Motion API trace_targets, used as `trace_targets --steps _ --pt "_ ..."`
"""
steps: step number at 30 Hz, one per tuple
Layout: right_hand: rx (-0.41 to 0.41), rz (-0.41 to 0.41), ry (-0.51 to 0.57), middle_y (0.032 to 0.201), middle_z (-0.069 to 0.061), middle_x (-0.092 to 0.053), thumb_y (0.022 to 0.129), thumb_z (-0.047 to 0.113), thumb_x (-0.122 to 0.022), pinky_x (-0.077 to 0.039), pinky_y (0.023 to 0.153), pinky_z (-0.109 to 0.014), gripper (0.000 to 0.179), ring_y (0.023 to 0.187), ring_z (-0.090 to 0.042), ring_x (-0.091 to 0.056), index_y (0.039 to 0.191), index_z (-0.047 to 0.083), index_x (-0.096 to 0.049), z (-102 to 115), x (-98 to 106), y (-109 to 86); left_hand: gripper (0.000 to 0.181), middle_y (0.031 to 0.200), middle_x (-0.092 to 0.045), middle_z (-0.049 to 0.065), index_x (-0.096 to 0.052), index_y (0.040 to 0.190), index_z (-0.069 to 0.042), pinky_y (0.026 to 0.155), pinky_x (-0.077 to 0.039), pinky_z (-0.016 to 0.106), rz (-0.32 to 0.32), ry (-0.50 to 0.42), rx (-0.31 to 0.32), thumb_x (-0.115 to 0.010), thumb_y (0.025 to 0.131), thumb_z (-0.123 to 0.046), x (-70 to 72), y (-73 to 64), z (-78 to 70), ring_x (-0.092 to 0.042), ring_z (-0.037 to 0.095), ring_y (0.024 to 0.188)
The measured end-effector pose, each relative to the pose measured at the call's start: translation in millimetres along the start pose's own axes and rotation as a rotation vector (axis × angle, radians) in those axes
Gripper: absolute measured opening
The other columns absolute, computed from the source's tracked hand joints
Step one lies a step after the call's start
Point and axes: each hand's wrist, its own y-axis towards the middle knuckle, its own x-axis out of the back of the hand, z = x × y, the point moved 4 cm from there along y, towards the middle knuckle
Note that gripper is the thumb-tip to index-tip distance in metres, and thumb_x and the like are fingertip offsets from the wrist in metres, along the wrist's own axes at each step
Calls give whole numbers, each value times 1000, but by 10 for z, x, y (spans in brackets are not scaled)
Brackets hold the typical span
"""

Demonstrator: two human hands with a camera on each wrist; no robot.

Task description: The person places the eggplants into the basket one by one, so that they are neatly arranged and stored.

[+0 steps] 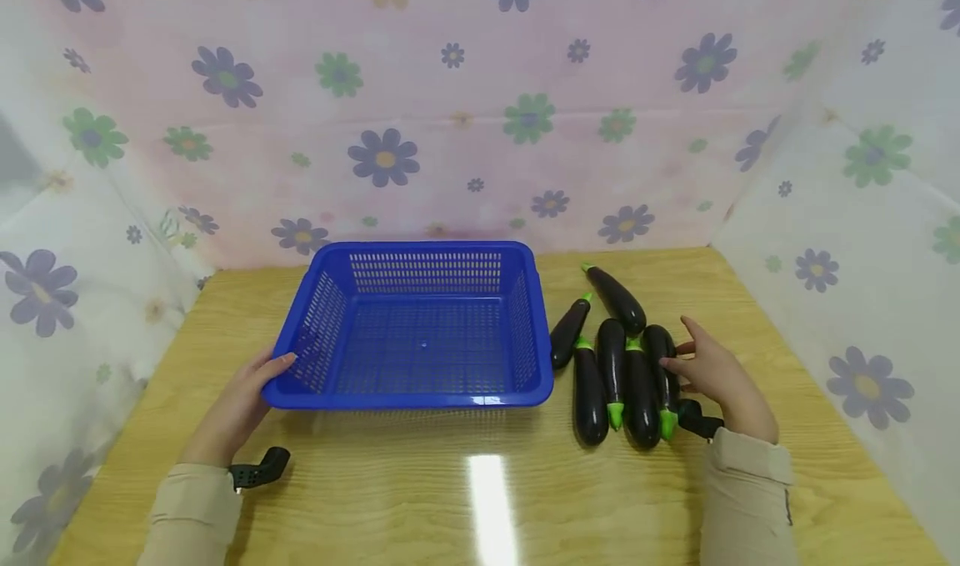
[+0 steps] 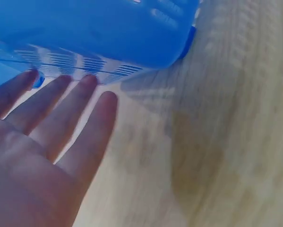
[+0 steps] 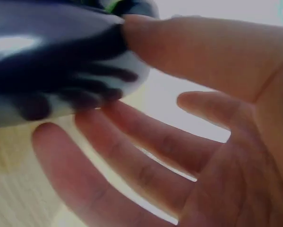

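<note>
A blue plastic basket (image 1: 420, 399) with slotted walls stands on the table. My left hand (image 1: 243, 395) holds its near left corner, thumb over the rim. In the left wrist view, the fingers (image 2: 91, 127) extend along the outer wall. At the right, my right hand (image 1: 712, 374) reaches over the rightmost eggplant (image 1: 660, 353), a glossy dark one with a green cap. The right wrist view shows the thumb (image 3: 179, 45) at its rounded end and the other fingers spread loosely beside it; whether those touch is hard to tell.
Beside that one lie several more eggplants, among them a long one (image 1: 590, 395) in front, a small one (image 1: 570, 333) against the basket and one (image 1: 617, 299) at the back. Flowered cloth (image 1: 465, 132) encloses the wooden table (image 1: 390, 499) behind and on both sides.
</note>
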Motion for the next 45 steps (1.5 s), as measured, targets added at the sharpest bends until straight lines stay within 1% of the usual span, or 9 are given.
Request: trace_targets --steps 3,7,13,17,24,29,37,41,45 --pt "-20 11 7 124 -38 -33 87 21 -57 -49 66 -37 86 87 -32 -59 141 4 9 -4 -12 7 60 128 -44 9 -18 142 -5 93 -31 29 -8 37 41 -36 95 -39 5 0 33 -49 11 107" --pt "-55 13 -4 123 -39 -32 86 33 -58 -50 64 -37 92 85 -33 -59 140 2 9 -93 -31 5 61 135 -35 13 -13 143 -8 100 -18 43 -10 -67 43 -32 95 -40 -98 38 120 -43 14 113" --pt "-89 15 -32 122 -39 -32 83 44 -57 -49 62 -37 99 83 -31 -58 139 1 12 -145 -47 25 61 135 -30 7 -12 143 -16 95 -24 33 -136 -346 64 -37 93 -41 -289 72 244 -37 18 116" --pt "-75 39 -57 122 -39 -34 82 46 -58 -49 63 -38 101 85 -33 -57 139 1 12 -90 -95 52 60 133 -32 4 -14 142 -17 92 -27 28 -191 -463 22 -40 92 -39 -329 41 264 -35 17 116" --pt "-60 66 -62 123 -40 -32 85 44 -54 -49 62 -38 95 82 -29 -58 140 1 10 -94 -161 137 55 137 -28 8 -15 142 -16 93 -29 28 -177 -451 -41 -37 95 -34 -341 5 272 -34 18 118" --pt "-62 58 24 128 -38 -28 86 46 -52 -49 64 -38 92 79 -25 -61 141 5 10 -141 -182 256 55 139 -25 5 -16 141 -22 95 -27 31 -155 -508 -71 -39 94 -35 -344 67 251 -30 20 120" --pt "-26 45 89 125 -37 -31 88 46 -47 -48 70 -40 88 83 -26 -61 141 5 10 -118 -168 304 51 126 -43 1 -22 137 -19 93 -29 33 -160 -582 -111 -38 92 -37 -290 69 259 -42 17 110" --pt "5 4 113 127 -36 -29 89 45 -45 -48 68 -39 85 86 -29 -58 141 7 11 -93 -146 296 55 132 -36 3 -18 139 -20 94 -28 34 -158 -567 -92 -37 91 -40 -270 59 260 -37 19 115" --pt "43 -105 120 127 -35 -29 90 47 -40 -48 64 -37 80 89 -32 -54 142 10 9 -56 -101 287 56 134 -34 2 -17 139 -20 94 -28 33 -170 -557 -73 -37 91 -41 -261 66 259 -36 19 117"
